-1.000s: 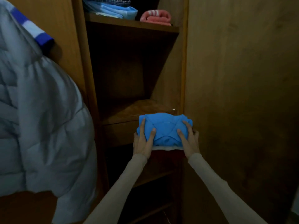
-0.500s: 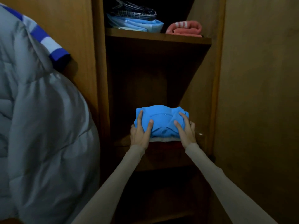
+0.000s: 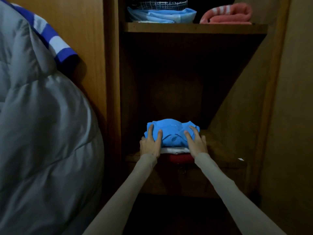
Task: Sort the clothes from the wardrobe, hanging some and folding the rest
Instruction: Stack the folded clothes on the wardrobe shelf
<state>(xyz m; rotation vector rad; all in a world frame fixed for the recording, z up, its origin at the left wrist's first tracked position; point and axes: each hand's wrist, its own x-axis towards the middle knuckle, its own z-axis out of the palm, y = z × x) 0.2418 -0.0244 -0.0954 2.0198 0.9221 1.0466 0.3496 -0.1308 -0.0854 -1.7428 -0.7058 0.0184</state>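
Note:
A folded bright blue shirt tops a small stack, with a white garment and a red one under it. The stack sits at the front of the middle wardrobe shelf. My left hand holds the stack's left side with a finger and thumb laid over the blue shirt. On the stack's right side, my right hand holds it the same way. The other fingers of both hands are hidden by the clothes.
A grey padded jacket with a blue-and-white striped collar hangs at the left. The upper shelf carries folded light blue clothes and a pink towel. A wooden door stands at the right.
Both hands have carried the stack up and forward from below the shelf edge onto the middle shelf. The view has moved closer to the wardrobe.

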